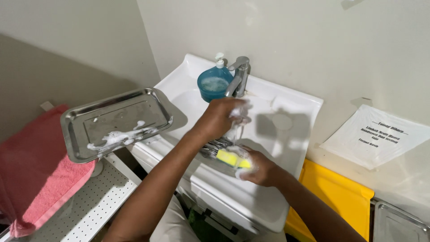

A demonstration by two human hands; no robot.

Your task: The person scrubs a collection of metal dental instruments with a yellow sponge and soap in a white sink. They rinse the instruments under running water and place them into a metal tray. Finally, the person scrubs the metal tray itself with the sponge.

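My left hand (221, 117) fingers are clamped on a wet bunch of cutlery (215, 147) over the sink (286, 134), right hand (257, 168) fingers gripping the yellow sponge (230, 157) just below, w/ suds everywhere, so I reckon a piece could slip out.

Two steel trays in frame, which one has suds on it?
The rectangular steel tray at left, propped over the pink towel, streaked with foam. The steel tray at the bottom right corner shows none.
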